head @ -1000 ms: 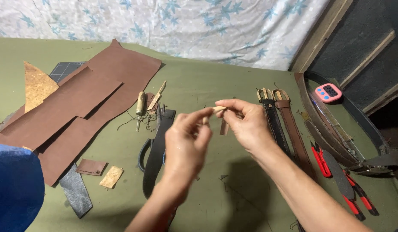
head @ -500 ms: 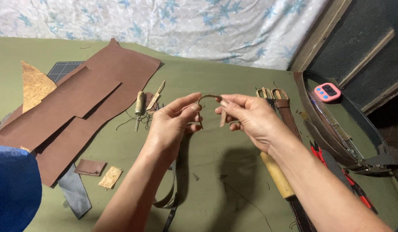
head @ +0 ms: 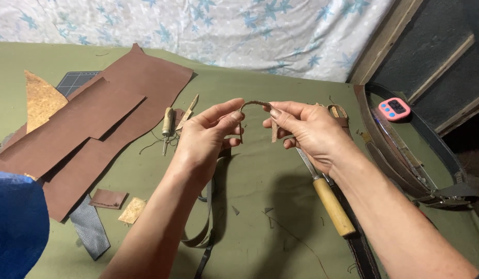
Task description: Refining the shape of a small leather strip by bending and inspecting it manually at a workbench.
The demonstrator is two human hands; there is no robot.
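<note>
A thin brown leather strip (head: 256,105) arches between both my hands above the green table (head: 280,201). My left hand (head: 206,139) pinches its left end between thumb and forefinger. The right end hangs down from the fingertips of my right hand (head: 309,132). Under my left hand a dark leather belt (head: 211,217) lies on the table. A knife with a pale wooden handle (head: 330,204) rests below my right wrist.
Large brown leather sheets (head: 94,129) cover the left side, with a cork-coloured piece (head: 40,101) and small scraps (head: 118,201). Two awl-like tools (head: 169,126) lie in the middle. More belts (head: 394,150) and a pink timer (head: 393,109) sit at the right. A blue cloth (head: 14,225) fills the lower left.
My hands have moved apart, and the strip, bunched between them a second ago, now spans them in an arch. The knife's wooden handle has come into view under my right forearm.
</note>
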